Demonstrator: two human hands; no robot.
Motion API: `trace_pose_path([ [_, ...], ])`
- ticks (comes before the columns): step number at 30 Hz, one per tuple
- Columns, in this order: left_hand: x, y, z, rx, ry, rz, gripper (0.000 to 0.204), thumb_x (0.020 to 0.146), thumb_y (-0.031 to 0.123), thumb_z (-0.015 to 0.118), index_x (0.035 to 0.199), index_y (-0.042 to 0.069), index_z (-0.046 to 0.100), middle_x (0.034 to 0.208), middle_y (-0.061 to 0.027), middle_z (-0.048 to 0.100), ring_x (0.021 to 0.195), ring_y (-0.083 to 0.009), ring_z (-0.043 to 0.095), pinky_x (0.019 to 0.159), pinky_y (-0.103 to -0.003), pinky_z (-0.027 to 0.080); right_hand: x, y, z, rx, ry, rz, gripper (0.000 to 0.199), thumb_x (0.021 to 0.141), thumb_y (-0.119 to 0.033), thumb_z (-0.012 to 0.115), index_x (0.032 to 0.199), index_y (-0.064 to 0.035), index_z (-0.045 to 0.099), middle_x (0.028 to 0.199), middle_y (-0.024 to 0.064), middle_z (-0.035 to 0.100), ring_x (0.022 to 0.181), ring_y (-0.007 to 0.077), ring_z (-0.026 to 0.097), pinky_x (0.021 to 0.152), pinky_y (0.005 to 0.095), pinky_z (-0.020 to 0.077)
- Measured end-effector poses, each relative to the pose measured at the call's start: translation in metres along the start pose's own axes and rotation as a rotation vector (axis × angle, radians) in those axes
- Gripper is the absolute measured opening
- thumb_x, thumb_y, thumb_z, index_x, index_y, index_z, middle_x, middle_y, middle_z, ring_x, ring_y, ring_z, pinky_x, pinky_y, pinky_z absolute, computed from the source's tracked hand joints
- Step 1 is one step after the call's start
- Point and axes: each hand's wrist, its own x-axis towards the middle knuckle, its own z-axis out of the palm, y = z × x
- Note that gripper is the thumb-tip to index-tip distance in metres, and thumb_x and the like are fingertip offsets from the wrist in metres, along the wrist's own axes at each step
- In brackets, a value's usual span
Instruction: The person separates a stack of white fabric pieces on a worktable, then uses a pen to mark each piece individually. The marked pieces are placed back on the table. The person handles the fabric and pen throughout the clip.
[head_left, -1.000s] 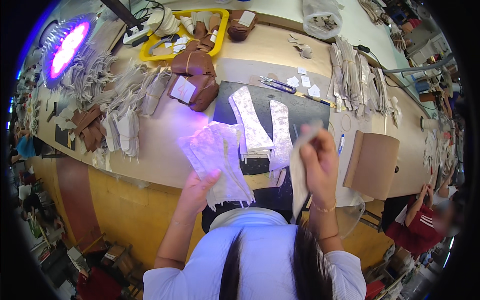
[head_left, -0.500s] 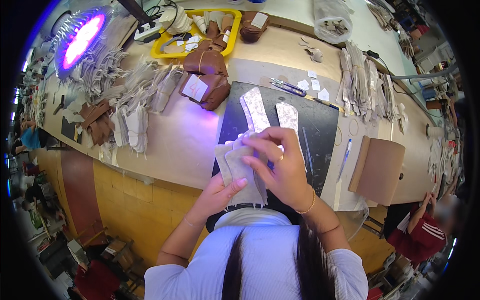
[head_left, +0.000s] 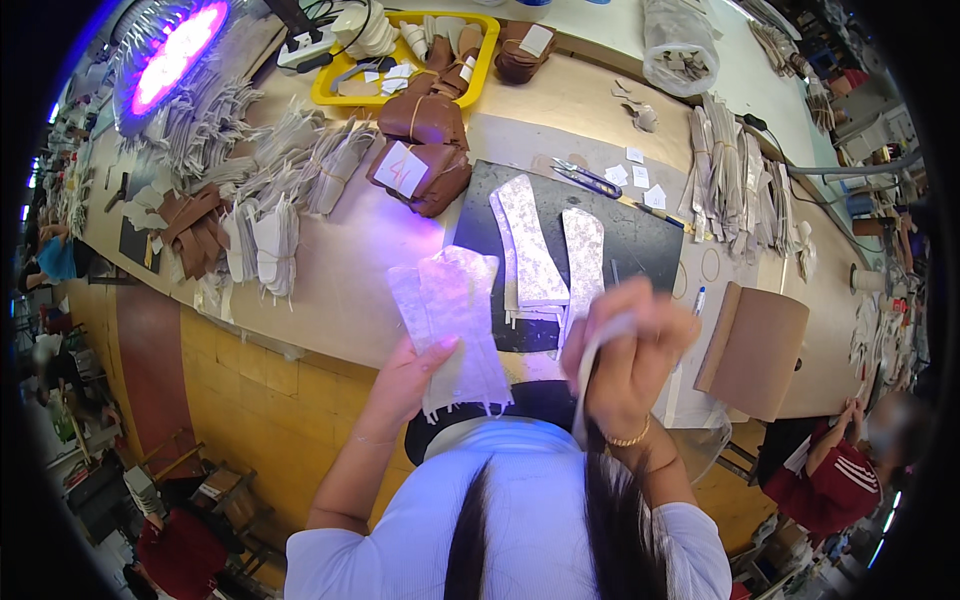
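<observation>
My left hand (head_left: 408, 380) is closed on a small stack of pale cut pieces (head_left: 462, 325), thumb on top, held over the table's near edge. The stack is fanned out, with thin tabs at its lower end. Blurred by motion, my right hand (head_left: 640, 350) is to the right of it. A single pale piece (head_left: 590, 372) hangs from its fingers, seen nearly edge-on. Between and beyond my hands, a black mat (head_left: 484, 215) bears mottled whitish cut pieces (head_left: 535, 245) in an overlapping pile. Another narrow piece (head_left: 583, 250) lies just right of them.
Thread snips (head_left: 587, 178) and small paper tags (head_left: 637, 174) lie past the mat. Brown bundles (head_left: 425, 165) and a yellow tray (head_left: 490, 60) stand farther back. A glowing lamp (head_left: 175, 60) hangs at far left. Brown board (head_left: 755, 350) lies right; a person (head_left: 825, 465) sits beyond.
My right hand has moved right, away from the stack, carrying one piece. My left hand has shifted slightly left with the rest, whose top face now shows.
</observation>
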Motion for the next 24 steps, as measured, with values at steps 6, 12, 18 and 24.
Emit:
trace_pose_path([
  [6, -0.013, 0.008, -0.016, 0.030, -0.020, -0.008, 0.042, 0.103, 0.019, 0.063, 0.138, -0.001, 0.053, 0.129, -0.0078, 0.063, 0.115, -0.0160, 0.061, 0.100, -0.034, 0.050, 0.072, 0.081, -0.008, -0.656, 0.000, 0.236, 0.042, 0.096, -0.008, 0.066, 0.136, -0.0057, 0.052, 0.116, 0.0177, 0.053, 0.106, 0.0276, 0.057, 0.091, 0.0361, 0.0477],
  [12, -0.016, 0.005, -0.009, 0.045, -0.050, -0.014, 0.042, 0.106, 0.022, 0.057, 0.140, -0.002, 0.051, 0.130, -0.0080, 0.062, 0.117, -0.0171, 0.061, 0.101, -0.034, 0.050, 0.063, 0.077, -0.002, -0.963, -0.181, 0.054, 0.033, 0.089, -0.013, 0.073, 0.121, -0.0053, 0.066, 0.104, 0.0141, 0.060, 0.102, 0.0315, 0.059, 0.086, 0.0406, 0.0497],
  [18, -0.010, 0.011, 0.006, 0.100, -0.189, 0.011, 0.049, 0.109, 0.034, 0.049, 0.142, -0.002, 0.050, 0.133, -0.0054, 0.059, 0.121, -0.0142, 0.055, 0.104, -0.032, 0.045, 0.034, 0.020, 0.024, -0.692, -0.312, 0.007, 0.039, 0.082, -0.011, 0.079, 0.119, -0.0036, 0.070, 0.098, 0.0126, 0.064, 0.086, 0.0298, 0.062, 0.077, 0.0383, 0.0518],
  [24, -0.006, 0.012, 0.017, 0.117, -0.194, 0.051, 0.049, 0.110, 0.035, 0.047, 0.143, -0.001, 0.049, 0.134, -0.0064, 0.057, 0.122, -0.0146, 0.055, 0.105, -0.033, 0.045, 0.003, 0.018, 0.026, -0.775, -0.230, -0.078, 0.055, 0.077, -0.001, 0.082, 0.129, -0.0052, 0.067, 0.099, 0.0111, 0.065, 0.086, 0.0256, 0.063, 0.076, 0.0358, 0.0525],
])
